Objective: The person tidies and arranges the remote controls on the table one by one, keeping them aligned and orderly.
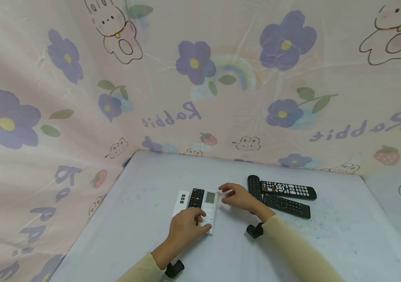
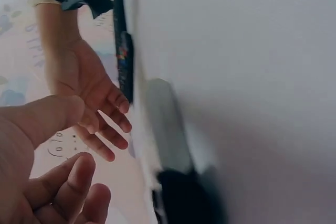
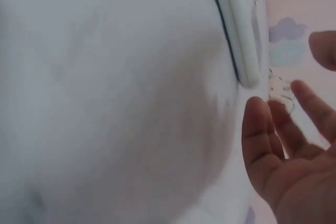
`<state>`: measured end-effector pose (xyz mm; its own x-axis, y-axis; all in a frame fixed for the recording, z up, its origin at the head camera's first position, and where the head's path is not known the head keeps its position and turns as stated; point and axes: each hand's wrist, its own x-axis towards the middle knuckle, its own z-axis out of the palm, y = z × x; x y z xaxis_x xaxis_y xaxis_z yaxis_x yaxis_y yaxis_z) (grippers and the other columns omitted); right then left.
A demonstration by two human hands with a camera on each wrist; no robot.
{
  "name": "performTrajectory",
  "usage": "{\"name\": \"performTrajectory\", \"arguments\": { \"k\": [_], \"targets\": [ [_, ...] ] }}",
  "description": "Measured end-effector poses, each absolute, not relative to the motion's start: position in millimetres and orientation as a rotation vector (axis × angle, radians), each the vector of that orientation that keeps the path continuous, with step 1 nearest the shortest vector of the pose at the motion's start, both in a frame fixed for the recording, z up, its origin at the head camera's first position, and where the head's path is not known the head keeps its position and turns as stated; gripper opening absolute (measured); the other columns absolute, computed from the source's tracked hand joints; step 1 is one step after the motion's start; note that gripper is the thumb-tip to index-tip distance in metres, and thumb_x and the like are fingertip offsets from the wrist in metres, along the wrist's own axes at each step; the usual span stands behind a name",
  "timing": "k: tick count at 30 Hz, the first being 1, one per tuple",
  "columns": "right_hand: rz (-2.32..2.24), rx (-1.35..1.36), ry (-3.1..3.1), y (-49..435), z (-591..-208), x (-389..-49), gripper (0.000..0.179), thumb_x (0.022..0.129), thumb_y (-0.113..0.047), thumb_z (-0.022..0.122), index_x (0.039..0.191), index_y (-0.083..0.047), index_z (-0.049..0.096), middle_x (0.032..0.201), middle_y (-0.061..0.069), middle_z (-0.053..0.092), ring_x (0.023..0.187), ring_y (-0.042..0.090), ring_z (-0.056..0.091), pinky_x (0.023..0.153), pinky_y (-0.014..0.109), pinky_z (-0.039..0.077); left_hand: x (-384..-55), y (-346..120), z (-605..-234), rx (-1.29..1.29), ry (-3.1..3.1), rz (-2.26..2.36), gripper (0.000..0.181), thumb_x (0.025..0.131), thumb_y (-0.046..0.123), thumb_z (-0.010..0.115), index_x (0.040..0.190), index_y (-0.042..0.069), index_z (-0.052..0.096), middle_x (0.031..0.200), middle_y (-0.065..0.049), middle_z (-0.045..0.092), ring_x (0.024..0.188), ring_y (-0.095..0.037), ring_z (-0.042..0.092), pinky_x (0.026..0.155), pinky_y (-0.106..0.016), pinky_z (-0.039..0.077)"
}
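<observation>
Three remotes lie side by side: a slim white one (image 1: 182, 199) with a few dark buttons, a black one (image 1: 196, 197) with coloured buttons, and a white one (image 1: 210, 198) with a grey screen. My left hand (image 1: 186, 225) is over their near ends, covering part of them. Its thumb and fingers are apart with nothing between them in the left wrist view, beside the white remote (image 2: 167, 124). My right hand (image 1: 240, 197) is just right of the screen remote's far end, fingers loosely bent and holding nothing. The right wrist view shows those fingers close to a white remote's end (image 3: 244, 51).
Three black remotes lie right of my right hand: one upright in view (image 1: 254, 185), one with white and coloured buttons (image 1: 288, 189), and one angled below (image 1: 289, 206). A white-covered table (image 1: 151, 188) meets a patterned cloth (image 1: 221, 129) at the back and left.
</observation>
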<state>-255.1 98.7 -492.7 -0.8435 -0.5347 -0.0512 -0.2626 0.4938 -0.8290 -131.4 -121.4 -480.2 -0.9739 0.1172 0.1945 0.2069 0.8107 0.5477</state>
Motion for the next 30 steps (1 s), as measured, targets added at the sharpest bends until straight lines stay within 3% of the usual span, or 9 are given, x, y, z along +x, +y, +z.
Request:
{"name": "performTrajectory", "arguments": {
  "k": [7,13,20,25,30],
  "targets": [
    [-1.217,-0.817,2.495,130,-481,-266,0.038,0.089,-0.018,0.067,0.125,-0.004,0.060,0.122,0.020,0.062,0.105,0.030,0.063,0.085,0.041,0.054,-137,-97,-471,-0.287,-2.798,-1.098,0.035,0.075,0.044,0.078,0.101,0.020,0.071,0.085,0.006,0.069,0.072,-0.004,0.061,0.056,-0.017,0.042],
    [-1.167,-0.799,2.568,152,-473,-278,0.038,0.090,-0.017,0.066,0.125,-0.004,0.060,0.123,0.021,0.061,0.106,0.032,0.063,0.086,0.042,0.054,-142,-75,-466,-0.283,-2.773,-1.283,0.038,0.076,0.043,0.078,0.108,0.024,0.069,0.095,0.005,0.070,0.079,-0.007,0.064,0.060,-0.018,0.046],
    [-1.100,-0.785,2.646,177,-469,-294,0.038,0.088,-0.015,0.068,0.124,-0.003,0.061,0.120,0.020,0.063,0.105,0.035,0.062,0.087,0.049,0.052,-149,-47,-467,-0.287,-2.725,-1.426,0.041,0.077,0.039,0.079,0.112,0.021,0.068,0.101,0.001,0.069,0.084,-0.015,0.066,0.066,-0.020,0.049],
    [-1.033,-0.722,2.685,192,-470,-306,0.039,0.089,-0.016,0.068,0.124,-0.002,0.061,0.121,0.018,0.063,0.107,0.035,0.061,0.082,0.046,0.053,-154,-27,-473,-0.252,-2.716,-1.528,0.041,0.076,0.040,0.079,0.111,0.021,0.068,0.102,-0.001,0.070,0.083,-0.012,0.065,0.065,-0.019,0.049],
    [-0.960,-0.713,2.741,207,-467,-313,0.042,0.089,-0.018,0.067,0.126,-0.001,0.059,0.127,0.020,0.059,0.113,0.042,0.057,0.086,0.053,0.052,-164,-4,-479,-0.234,-2.673,-1.672,0.043,0.075,0.037,0.081,0.111,0.017,0.068,0.102,-0.003,0.069,0.081,-0.009,0.064,0.064,-0.019,0.049]
  ]
}}
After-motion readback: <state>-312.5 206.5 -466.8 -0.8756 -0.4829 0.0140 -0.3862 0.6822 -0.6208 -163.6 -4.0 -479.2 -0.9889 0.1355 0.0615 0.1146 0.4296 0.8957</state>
